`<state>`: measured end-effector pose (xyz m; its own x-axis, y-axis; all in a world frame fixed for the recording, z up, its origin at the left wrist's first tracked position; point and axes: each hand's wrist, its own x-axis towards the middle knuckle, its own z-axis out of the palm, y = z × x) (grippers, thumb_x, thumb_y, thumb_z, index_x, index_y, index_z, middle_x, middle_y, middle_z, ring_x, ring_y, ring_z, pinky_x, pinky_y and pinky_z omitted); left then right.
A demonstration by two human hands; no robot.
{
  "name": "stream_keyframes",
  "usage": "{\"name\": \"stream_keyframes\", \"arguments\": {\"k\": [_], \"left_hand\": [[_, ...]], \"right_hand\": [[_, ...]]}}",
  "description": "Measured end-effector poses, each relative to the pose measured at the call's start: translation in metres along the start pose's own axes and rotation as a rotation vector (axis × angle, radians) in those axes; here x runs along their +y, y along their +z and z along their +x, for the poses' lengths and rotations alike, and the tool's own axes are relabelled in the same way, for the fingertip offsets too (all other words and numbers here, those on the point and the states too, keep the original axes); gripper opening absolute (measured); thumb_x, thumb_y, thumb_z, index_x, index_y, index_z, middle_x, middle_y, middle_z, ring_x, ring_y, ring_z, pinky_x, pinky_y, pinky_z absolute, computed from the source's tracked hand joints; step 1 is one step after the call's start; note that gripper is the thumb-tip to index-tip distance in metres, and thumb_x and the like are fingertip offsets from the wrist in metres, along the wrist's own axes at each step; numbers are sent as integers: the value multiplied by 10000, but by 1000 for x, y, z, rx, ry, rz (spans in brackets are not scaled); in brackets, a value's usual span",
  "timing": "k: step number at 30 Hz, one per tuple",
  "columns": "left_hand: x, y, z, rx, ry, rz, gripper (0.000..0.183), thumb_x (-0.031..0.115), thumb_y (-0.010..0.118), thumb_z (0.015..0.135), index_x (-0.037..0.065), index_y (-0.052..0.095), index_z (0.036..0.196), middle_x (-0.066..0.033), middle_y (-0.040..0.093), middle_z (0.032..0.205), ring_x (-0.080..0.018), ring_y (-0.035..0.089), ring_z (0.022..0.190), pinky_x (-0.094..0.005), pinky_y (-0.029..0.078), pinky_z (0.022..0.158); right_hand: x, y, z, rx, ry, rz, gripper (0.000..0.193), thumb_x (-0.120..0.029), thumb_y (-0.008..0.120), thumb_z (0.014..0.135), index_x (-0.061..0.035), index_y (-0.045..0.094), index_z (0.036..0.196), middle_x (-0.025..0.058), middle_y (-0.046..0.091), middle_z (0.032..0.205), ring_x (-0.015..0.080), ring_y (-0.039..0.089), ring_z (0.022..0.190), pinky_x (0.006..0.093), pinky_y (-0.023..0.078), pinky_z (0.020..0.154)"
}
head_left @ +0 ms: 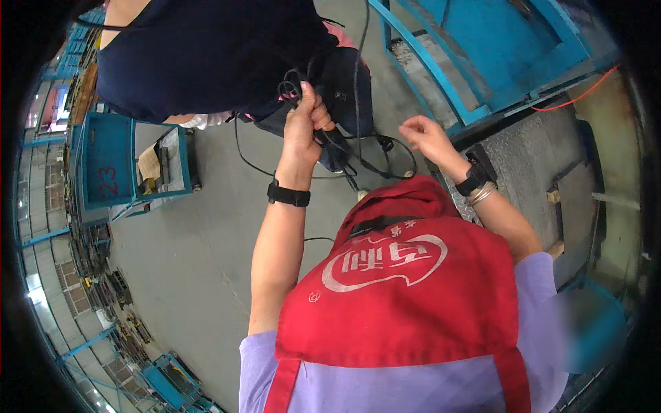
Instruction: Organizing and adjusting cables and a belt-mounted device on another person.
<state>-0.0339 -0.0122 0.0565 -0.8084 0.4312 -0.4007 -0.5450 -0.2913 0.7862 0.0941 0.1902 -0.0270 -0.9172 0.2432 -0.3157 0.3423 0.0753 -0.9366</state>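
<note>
Grey workshop floor (186, 275); left hand (303, 127) fists black cables (344, 148), limp, light, probably tangled, best gripped bunched; right hand (423, 134) loosely spread, empty.

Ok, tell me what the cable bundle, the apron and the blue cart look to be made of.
Cable bundle: thin black cords gripped in the left hand, probably rubber or plastic sheathed, matte and limp. Apron: red woven cloth, soft folds, white print. Blue cart: seems painted sheet metal, flat rigid panels.
</note>
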Motion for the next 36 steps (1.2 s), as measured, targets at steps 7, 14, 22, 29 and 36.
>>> {"name": "stream_keyframes", "arguments": {"k": [7,14,22,29,36], "left_hand": [[0,-5,1,-12,24,-30,433,482,497,890,153,373,638,69,250,551,-63,232,485,-221,249,496],[5,-9,6,-88,18,-61,412,462,504,895,141,392,662,66,264,556,-60,249,482,-224,265,491],[8,-5,-4,-5,57,126,334,399,576,871,88,514,765,-32,540,741,-81,426,535,-237,379,491],[5,-19,-2,-71,63,144,224,300,598,874,85,554,824,-89,613,1075,-65,478,671,-224,431,519],[11,-19,-3,-87,-4,145,264,270,581,886,120,519,1094,-64,630,1003,-51,448,664,-195,401,520]], "right_hand": [[8,-7,-10,-150,302,86,448,-347,626,829,11,539,1084,38,581,894,136,570,787,269,471,681],[27,-5,6,-168,463,494,296,-231,559,879,10,553,1053,10,545,730,109,489,568,244,448,560],[-55,-34,33,-91,-135,499,283,-175,515,909,9,538,1124,44,583,1032,83,518,746,251,475,679],[-115,-11,49,-359,-247,429,223,-150,508,900,-53,549,1096,64,538,1186,167,462,1178,333,387,955],[-120,13,77,-541,-157,591,186,-141,522,880,-101,527,1061,10,558,1168,134,455,1144,354,331,927]]}}
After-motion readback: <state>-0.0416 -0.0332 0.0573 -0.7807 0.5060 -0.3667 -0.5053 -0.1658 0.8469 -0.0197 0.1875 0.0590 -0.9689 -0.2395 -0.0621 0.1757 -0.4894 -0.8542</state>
